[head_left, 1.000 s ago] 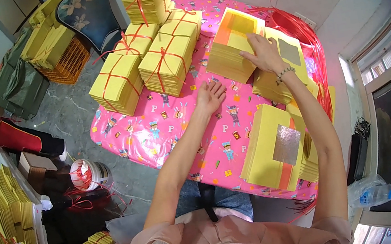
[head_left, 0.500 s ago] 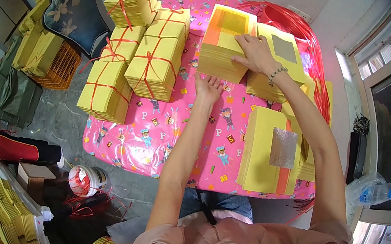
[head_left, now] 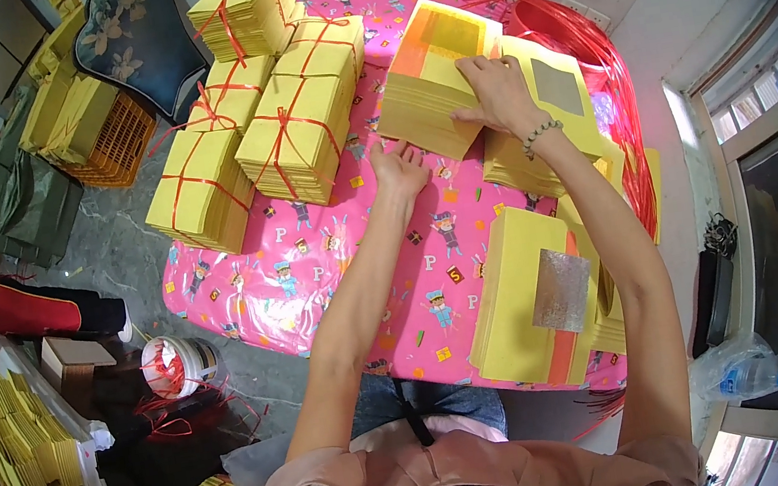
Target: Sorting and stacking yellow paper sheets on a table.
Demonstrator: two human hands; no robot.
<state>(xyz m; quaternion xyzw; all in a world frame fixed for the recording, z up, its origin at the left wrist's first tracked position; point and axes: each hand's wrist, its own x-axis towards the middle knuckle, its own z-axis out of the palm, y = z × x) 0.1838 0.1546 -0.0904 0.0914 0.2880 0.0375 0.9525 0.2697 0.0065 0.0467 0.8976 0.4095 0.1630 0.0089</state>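
A tall stack of yellow paper (head_left: 424, 109) stands toward the far side of the pink table, with an orange strip and a bright yellow panel on its top sheet. My right hand (head_left: 500, 96), a beaded bracelet at its wrist, lies over the stack's right edge, fingers stretched out and thumb at the near side. Just in front of the stack's near left corner is my left hand (head_left: 400, 171). It is empty, with its fingers loosely apart and slightly bent. Whether its fingertips touch the stack I cannot tell.
Ribbon-tied yellow bundles (head_left: 296, 126) stand left on the patterned table cover (head_left: 317, 299). More yellow stacks (head_left: 528, 298) with silvery patches lie right, beside hanging red ribbons (head_left: 625, 107). On the floor are a white bucket (head_left: 200, 360) and orange crate (head_left: 117, 138). A person (head_left: 26, 307) works at far left.
The whole view has shifted slightly, so the table's things sit a little further left. My left hand's fingers have bent a bit more; my right hand remains on the stack.
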